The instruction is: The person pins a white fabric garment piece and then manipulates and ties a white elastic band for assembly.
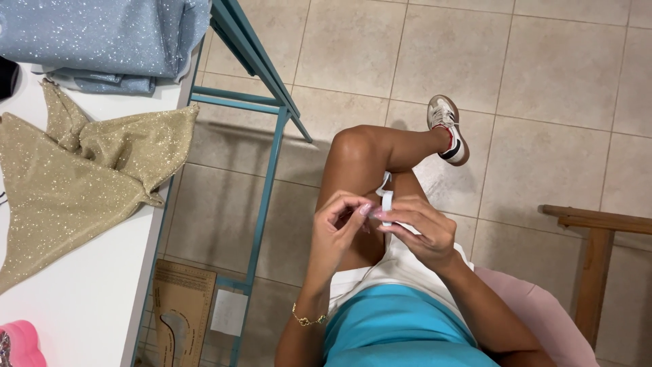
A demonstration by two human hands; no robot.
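My left hand (336, 228) and my right hand (421, 228) meet over my crossed leg (367, 153). Their fingertips pinch a narrow white strap (387, 197) that runs up between them from my lap. The left wrist wears a thin gold bracelet (309, 318). I sit in white shorts and a blue top on a pink seat (543, 312). Whether anything small, such as a needle, is also in my fingers is too fine to tell.
A white table (88, 299) with a teal metal frame (268, 170) stands at the left. On it lie a gold glittery fabric (75, 170), a folded blue glittery fabric (102, 37) and a pink object (20, 343). Cardboard templates (180, 309) lean below. A wooden frame (598, 258) stands at the right on the tiled floor.
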